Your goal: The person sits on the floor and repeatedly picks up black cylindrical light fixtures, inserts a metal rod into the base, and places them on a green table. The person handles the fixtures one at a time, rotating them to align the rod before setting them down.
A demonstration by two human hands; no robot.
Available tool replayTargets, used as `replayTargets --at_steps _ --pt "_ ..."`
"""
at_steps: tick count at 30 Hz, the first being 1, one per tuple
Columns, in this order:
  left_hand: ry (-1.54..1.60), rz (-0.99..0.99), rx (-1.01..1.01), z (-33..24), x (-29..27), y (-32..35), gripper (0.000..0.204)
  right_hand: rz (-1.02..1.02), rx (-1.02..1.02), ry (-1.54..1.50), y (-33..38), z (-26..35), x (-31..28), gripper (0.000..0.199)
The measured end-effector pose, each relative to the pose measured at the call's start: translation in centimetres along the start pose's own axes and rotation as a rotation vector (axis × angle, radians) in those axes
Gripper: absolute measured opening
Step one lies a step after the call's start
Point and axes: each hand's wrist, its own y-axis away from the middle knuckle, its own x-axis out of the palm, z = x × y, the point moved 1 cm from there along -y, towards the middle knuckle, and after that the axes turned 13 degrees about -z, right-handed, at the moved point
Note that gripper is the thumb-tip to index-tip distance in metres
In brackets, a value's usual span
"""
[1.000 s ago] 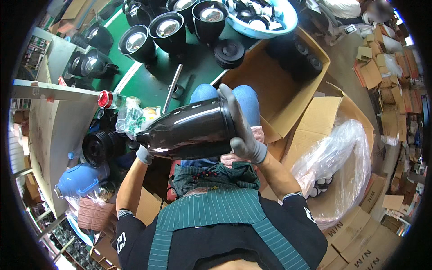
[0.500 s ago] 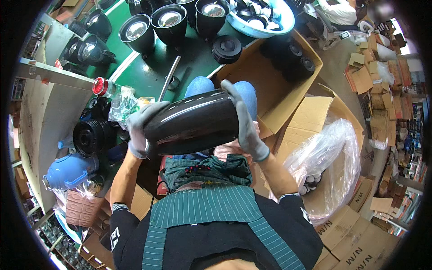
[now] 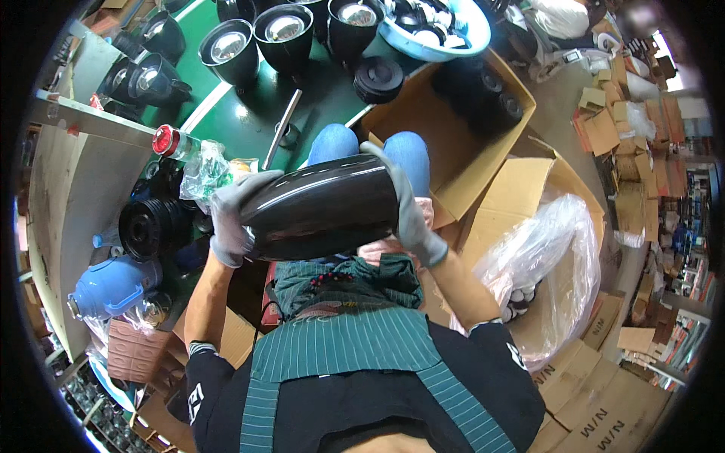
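A glossy black tapered shell [image 3: 321, 208], like the body of a vacuum jug, lies sideways between my hands above my lap. My left hand [image 3: 236, 215], in a grey glove, grips its narrower end. At the wider end, my right hand [image 3: 411, 215], gloved in grey too, presses with the fingers over the rim. The inside of the shell is hidden from view. Just beyond it, on the green table [image 3: 249, 136], a metal rod [image 3: 283, 128] leans in a small metal cup [image 3: 289, 137]. Several black vessels [image 3: 283, 41] with shiny silver centres stand farther back.
Round black parts [image 3: 377, 79] are stacked near a light blue basin [image 3: 438, 51] of small parts. To the right are an open cardboard box [image 3: 483, 162] and another lined with clear plastic [image 3: 563, 264]. A blue jug [image 3: 117, 287] and black discs [image 3: 143, 230] sit at left.
The black shell stays in both hands, with only a very slight shift. The whole view has moved a little, and nothing has been let go.
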Motion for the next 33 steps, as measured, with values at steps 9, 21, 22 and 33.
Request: replayTargets --at_steps 9,21,22,33 --pt "0.696 -0.097 -0.582 13.9 6.6 9.1 0.041 -0.038 -0.306 0.154 1.2 4.0 -0.3 0.094" --pt "0.101 -0.084 -0.116 -0.6 4.4 1.2 0.043 -0.095 -0.126 -0.008 2.2 0.3 -3.4 0.074" --pt "0.108 -0.142 -0.166 -0.5 5.6 2.3 0.045 -0.077 -0.028 -0.048 1.2 0.8 -4.3 0.071" --pt "-0.447 -0.140 0.060 10.4 10.0 -0.6 0.066 0.197 -0.092 0.582 -1.5 -3.7 -5.2 0.092"
